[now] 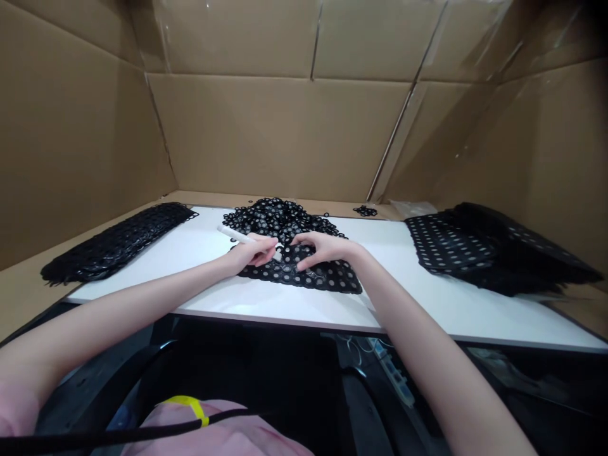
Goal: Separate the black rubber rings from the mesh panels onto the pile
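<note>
My left hand is closed around a slim white pen-like tool, whose back end points up and to the left. The tool's lower end is near a black sheet with rows of round, light-looking spots, lying on the table in front of me. My right hand rests on the sheet's upper part, thumb and fingers curved and apart, with nothing visible between them. Right behind both hands a heap of small black rings spreads over the sheet's far side.
On the left lies a thick stack of black perforated sheets. More black dotted sheets are piled at the right. A small cluster of rings sits at the back of the white table. Cardboard walls enclose it.
</note>
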Action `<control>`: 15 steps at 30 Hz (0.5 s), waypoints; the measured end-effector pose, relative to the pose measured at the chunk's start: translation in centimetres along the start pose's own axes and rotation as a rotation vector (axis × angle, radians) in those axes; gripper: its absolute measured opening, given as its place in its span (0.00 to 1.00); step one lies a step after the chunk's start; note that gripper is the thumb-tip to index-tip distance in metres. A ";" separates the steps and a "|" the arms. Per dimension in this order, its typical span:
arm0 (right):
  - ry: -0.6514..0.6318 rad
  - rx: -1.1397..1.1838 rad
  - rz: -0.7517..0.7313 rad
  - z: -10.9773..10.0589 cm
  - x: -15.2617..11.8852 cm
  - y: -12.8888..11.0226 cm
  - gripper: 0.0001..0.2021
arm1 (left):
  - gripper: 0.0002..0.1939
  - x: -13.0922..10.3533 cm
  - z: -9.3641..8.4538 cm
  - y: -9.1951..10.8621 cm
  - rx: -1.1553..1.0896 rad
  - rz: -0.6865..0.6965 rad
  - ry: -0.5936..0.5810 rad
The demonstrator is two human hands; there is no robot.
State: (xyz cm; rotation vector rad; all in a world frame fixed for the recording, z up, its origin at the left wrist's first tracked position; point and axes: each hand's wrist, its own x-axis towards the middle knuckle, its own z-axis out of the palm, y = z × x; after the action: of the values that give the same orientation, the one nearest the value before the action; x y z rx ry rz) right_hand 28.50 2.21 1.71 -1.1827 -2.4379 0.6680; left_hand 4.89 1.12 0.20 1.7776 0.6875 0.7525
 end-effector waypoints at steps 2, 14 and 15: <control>-0.032 0.002 0.019 0.2 0.3 0.2 0.22 | 0.26 1.1 -0.4 -0.2 0.038 0.020 0.022; 0.281 -0.087 0.097 3.3 1.2 0.3 0.05 | 0.25 2.2 -0.6 -1.2 0.249 0.071 -0.049; 0.285 -0.082 0.113 3.4 1.3 0.2 0.05 | 0.25 2.2 -0.7 -1.2 0.259 0.068 -0.057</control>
State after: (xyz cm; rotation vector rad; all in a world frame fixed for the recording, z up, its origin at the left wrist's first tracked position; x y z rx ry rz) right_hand 26.17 2.45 -1.04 -1.3549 -2.1916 0.4005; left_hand 5.70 3.54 -0.38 2.0587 0.7152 0.6786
